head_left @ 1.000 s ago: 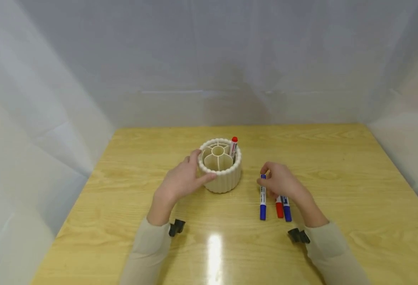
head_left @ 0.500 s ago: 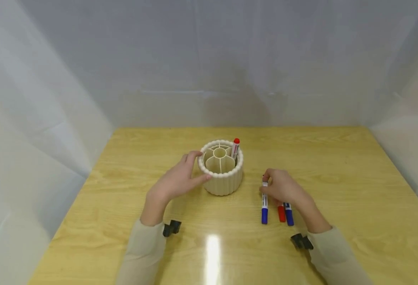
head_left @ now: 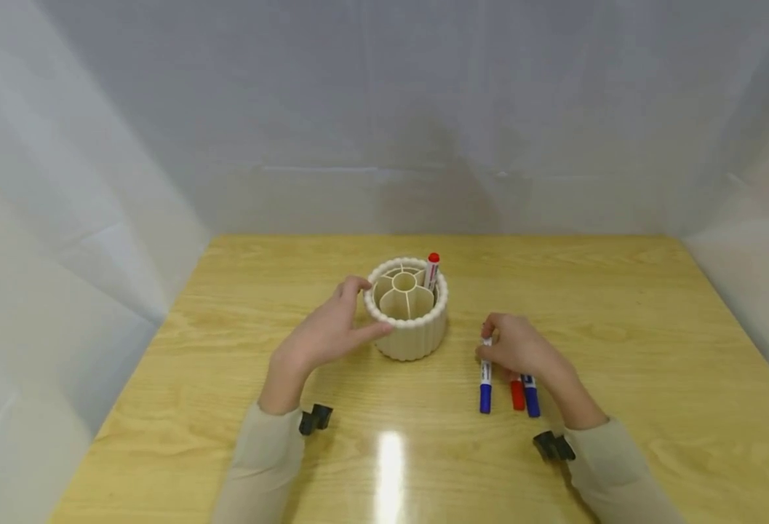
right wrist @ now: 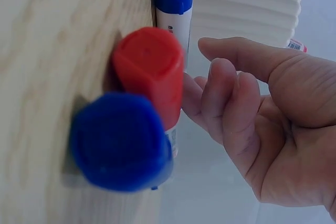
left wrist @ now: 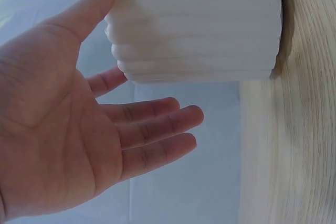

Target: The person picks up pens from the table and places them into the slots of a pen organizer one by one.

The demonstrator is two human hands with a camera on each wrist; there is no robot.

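Left hand (head_left: 321, 336) rests against the left side of the round cream ribbed plastic pen holder (head_left: 410, 327), which stands upright near mid-table on the light wooden table (head_left: 620, 306). Thumb lies along the holder's front-left wall, index finger tip at its beaded rim; in the left wrist view the hand (left wrist: 68, 129) is open, fingers (left wrist: 157, 129) straight & relaxed, only thumb & one finger touching the ribbed wall, rest loose, not wrapped round it. Holder is split into compartments w/ a small round one in the centre. A red-capped white marker (head_left: 431, 271) stands in the back-right compartment, cap up, tilted slightly.

Right hand (head_left: 522, 348) sits on the table right of the holder, apart from it, over three markers lying side by side, caps toward the person: a blue-capped white marker (head_left: 485, 378) on the left, a red-capped marker (head_left: 518, 394) in the middle, another blue-capped marker (head_left: 532, 397) on the right. The two right ones touch each other. Fingers are curled down at the left blue marker's far end; right wrist view shows the hand (right wrist: 262, 129) w/ fingertips (right wrist: 220, 82) bent next to the marker barrels (right wrist: 173, 24), but can't tell if they actually pinch one.

Both sleeves beige, small black camera mount at each wrist (head_left: 315, 418).
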